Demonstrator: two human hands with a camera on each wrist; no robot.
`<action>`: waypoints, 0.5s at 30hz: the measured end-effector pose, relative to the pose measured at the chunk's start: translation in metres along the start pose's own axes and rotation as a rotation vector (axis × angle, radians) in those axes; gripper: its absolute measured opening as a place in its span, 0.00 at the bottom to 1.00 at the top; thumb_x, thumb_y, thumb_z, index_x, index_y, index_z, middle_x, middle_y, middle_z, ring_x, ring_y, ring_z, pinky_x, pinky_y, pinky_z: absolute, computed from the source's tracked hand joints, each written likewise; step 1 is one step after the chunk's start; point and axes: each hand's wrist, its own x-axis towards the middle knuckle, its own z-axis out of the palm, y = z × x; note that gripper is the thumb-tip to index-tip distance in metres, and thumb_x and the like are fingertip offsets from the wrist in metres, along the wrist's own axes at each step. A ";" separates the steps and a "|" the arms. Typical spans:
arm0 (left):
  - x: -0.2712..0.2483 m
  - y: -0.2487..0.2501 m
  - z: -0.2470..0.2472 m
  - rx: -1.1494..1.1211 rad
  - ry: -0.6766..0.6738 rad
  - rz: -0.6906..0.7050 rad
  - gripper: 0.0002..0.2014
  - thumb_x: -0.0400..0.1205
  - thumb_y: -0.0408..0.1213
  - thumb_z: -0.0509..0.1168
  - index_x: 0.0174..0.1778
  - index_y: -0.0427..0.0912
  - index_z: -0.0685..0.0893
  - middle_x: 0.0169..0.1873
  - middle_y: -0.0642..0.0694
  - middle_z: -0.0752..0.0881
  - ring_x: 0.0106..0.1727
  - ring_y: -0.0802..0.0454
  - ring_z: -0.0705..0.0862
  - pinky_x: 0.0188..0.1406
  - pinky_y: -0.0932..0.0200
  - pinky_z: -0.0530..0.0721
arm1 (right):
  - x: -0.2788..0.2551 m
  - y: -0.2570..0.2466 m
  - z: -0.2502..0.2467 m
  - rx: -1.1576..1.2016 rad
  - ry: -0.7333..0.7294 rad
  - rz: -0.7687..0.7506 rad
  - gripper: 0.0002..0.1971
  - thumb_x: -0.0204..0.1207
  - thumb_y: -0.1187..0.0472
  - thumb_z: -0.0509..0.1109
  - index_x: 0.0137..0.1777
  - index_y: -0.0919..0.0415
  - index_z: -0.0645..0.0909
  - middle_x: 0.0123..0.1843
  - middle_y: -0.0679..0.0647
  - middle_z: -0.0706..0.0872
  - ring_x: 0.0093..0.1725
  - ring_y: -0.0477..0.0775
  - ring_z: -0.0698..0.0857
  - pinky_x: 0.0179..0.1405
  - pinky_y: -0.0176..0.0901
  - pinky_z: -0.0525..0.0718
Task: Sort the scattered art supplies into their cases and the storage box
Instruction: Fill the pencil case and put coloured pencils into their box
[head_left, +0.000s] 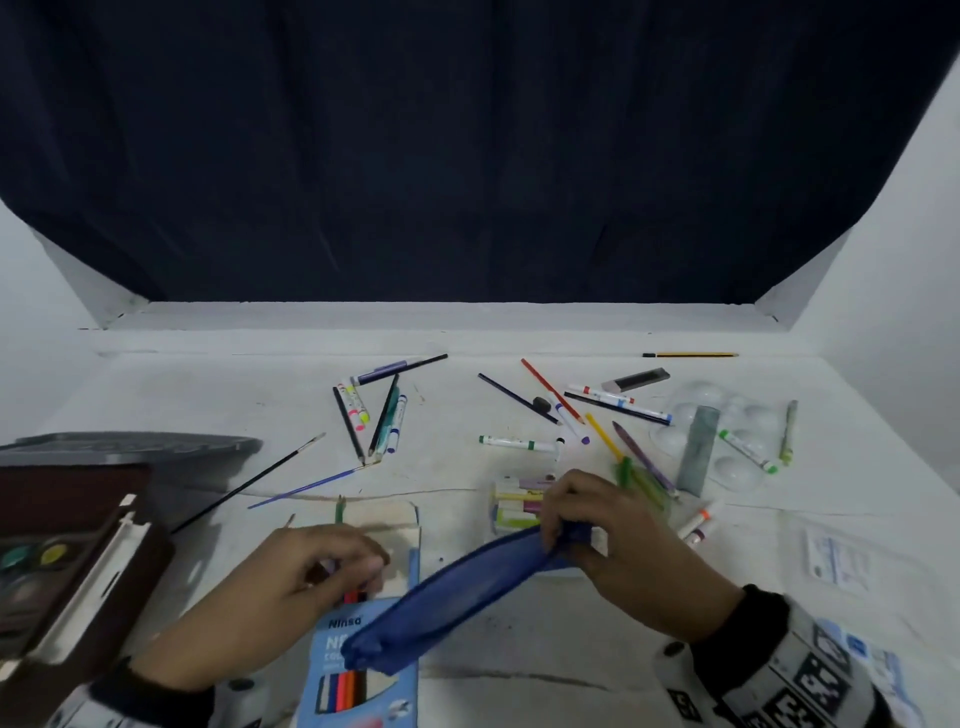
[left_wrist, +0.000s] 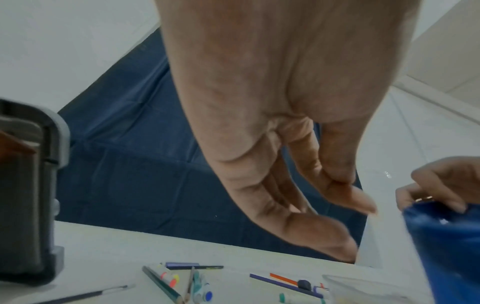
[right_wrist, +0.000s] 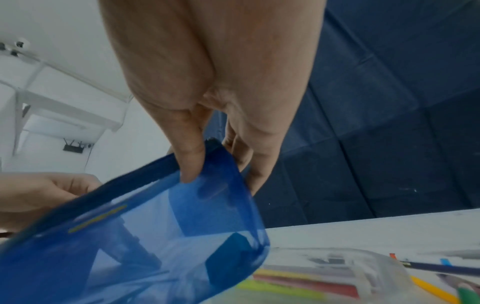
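Right hand pinches one end of the blue pouch, thumb on its translucent wall.
Pouch slants from that grip down toward the near side, its lower end over the coloured-pencil box. Left hand hangs beside the pouch, fingers loose, holding nothing. Markers and pencils lie scattered beyond.

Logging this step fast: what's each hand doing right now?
Left hand: open, fingers relaxed above the colored pencil box, holding nothing.
Right hand: closed, pinching one end of the blue pencil pouch.
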 end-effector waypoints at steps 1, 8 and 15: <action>0.002 0.001 0.002 -0.006 -0.037 -0.007 0.22 0.78 0.66 0.61 0.42 0.54 0.91 0.49 0.58 0.89 0.47 0.53 0.88 0.44 0.57 0.84 | -0.003 0.001 0.002 -0.025 0.005 0.007 0.18 0.64 0.80 0.72 0.38 0.53 0.82 0.46 0.44 0.80 0.47 0.44 0.81 0.48 0.37 0.80; 0.008 0.018 0.038 0.061 -0.093 0.054 0.12 0.76 0.61 0.71 0.46 0.59 0.84 0.46 0.61 0.85 0.46 0.59 0.84 0.41 0.63 0.83 | -0.029 0.009 0.008 -0.117 0.006 0.070 0.17 0.65 0.77 0.71 0.43 0.52 0.84 0.46 0.44 0.80 0.47 0.41 0.80 0.46 0.31 0.77; 0.013 0.023 0.040 0.079 -0.097 0.036 0.04 0.82 0.51 0.69 0.43 0.59 0.84 0.42 0.64 0.87 0.46 0.63 0.84 0.40 0.69 0.79 | -0.048 0.004 0.006 -0.046 -0.068 0.256 0.02 0.73 0.52 0.78 0.44 0.46 0.91 0.48 0.40 0.81 0.48 0.46 0.83 0.50 0.39 0.84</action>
